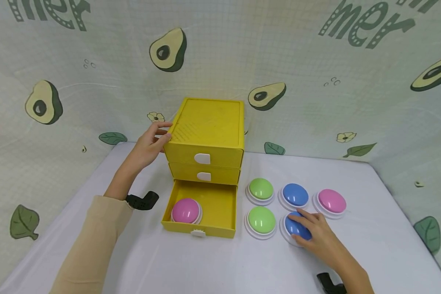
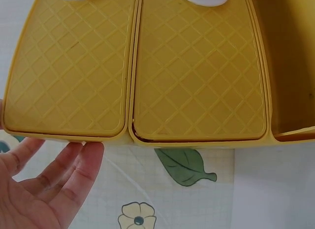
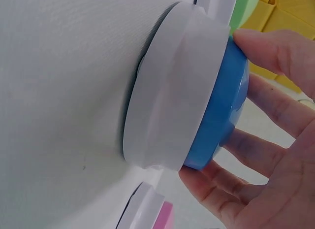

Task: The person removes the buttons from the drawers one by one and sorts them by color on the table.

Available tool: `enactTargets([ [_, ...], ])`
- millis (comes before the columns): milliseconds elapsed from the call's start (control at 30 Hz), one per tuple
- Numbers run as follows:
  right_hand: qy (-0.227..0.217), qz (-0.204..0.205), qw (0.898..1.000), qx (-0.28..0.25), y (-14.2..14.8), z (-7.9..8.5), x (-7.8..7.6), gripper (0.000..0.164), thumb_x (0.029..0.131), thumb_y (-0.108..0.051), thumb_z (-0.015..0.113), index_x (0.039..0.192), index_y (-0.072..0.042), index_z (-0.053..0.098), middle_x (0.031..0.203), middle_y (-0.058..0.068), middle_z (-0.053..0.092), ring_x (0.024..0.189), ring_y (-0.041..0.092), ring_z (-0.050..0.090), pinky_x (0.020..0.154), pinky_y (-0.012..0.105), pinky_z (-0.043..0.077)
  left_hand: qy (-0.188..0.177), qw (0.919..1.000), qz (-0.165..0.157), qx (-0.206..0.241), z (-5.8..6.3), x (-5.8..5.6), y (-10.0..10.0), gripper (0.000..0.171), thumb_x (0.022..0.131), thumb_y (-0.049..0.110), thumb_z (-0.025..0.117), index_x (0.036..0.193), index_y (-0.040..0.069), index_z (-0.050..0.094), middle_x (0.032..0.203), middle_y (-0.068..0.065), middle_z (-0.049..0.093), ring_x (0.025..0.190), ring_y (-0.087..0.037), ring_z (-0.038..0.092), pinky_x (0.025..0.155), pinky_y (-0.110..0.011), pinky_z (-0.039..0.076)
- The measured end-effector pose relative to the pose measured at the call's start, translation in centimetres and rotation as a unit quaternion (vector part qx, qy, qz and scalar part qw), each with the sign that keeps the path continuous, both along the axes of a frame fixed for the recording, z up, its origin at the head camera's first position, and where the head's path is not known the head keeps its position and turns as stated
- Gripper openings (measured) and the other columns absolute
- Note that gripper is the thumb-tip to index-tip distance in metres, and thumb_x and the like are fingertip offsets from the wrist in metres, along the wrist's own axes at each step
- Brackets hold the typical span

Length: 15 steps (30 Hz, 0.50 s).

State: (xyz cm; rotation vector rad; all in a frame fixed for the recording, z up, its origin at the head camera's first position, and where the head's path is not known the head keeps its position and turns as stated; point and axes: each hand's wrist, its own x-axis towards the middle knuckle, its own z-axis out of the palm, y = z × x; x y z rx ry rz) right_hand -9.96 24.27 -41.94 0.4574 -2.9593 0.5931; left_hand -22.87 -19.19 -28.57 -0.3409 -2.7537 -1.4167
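A yellow three-drawer box (image 1: 209,122) stands on the table, its bottom drawer (image 1: 220,212) pulled out. A pink domed push button (image 1: 185,210) on a white base lies in that drawer. My left hand (image 1: 149,143) rests its fingertips against the box's left side; the left wrist view shows its fingers (image 2: 81,177) mostly straight along the edge. With my right hand (image 1: 317,233), I hold the blue dome of the near blue push button (image 1: 297,227). In the right wrist view, thumb and fingers span this blue button (image 3: 219,111). Whether its base touches the table is unclear.
Near the box are a far green button (image 1: 261,188) and a near green button (image 1: 261,219). Another blue button (image 1: 295,194) and a pink button (image 1: 332,201) stand further right. A patterned cloth (image 1: 213,53) hangs behind the white table (image 1: 169,265).
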Motion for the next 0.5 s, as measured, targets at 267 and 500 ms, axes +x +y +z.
enactTargets([
  [267, 0.007, -0.003, 1.000, 0.006, -0.07, -0.07, 0.13, 0.044, 0.075, -0.022, 0.076, 0.116, -0.012, 0.065, 0.129, 0.024, 0.052, 0.104, 0.035, 0.046, 0.082, 0.056, 0.047, -0.001, 1.0000, 0.001, 0.001, 0.03, 0.06, 0.02, 0.048, 0.099, 0.033, 0.040, 0.142, 0.013, 0.030, 0.139, -0.020, 0.039, 0.112, -0.035, 0.050, 0.091, -0.048, 0.046],
  [500, 0.000, -0.007, 1.000, 0.011, -0.16, 0.09, 0.13, 0.045, 0.075, -0.022, 0.075, 0.117, -0.011, 0.064, 0.130, 0.024, 0.051, 0.105, 0.036, 0.045, 0.083, 0.056, 0.046, -0.002, 1.0000, 0.002, -0.001, -0.01, 0.14, -0.03, 0.048, 0.099, 0.034, 0.040, 0.143, 0.015, 0.030, 0.140, -0.019, 0.039, 0.112, -0.034, 0.050, 0.092, -0.047, 0.046],
])
